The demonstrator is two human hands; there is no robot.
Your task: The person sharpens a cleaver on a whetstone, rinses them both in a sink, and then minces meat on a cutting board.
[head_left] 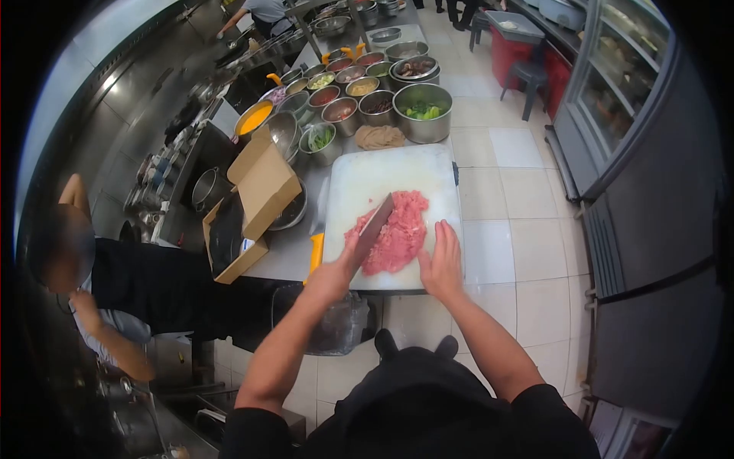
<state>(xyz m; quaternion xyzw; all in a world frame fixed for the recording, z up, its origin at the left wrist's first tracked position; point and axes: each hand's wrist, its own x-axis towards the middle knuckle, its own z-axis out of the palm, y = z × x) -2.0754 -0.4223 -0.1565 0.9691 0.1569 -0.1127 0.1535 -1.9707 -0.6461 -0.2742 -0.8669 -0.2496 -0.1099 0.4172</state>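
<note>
My left hand (333, 277) is wrapped round the handle of a cleaver (375, 228). Its broad blade leans over the left part of a spread of chopped raw pink meat (404, 237); whether the edge touches the board is hidden. Beneath the meat lies a thick white cutting board (382, 164). My right hand (441, 262) rests at the board's right side with fingers stretched out, next to the meat and holding nothing. Along the board's left edge lies a knife with a yellow handle (316, 252).
An opened cardboard box (264, 180) stands left of the board. Behind it are several metal bowls and a large pot of greens (423, 107), with a brown cloth (379, 137) in front. A co-worker in a black apron (153, 283) stands at left. A glass-door fridge (619, 84) lines the right.
</note>
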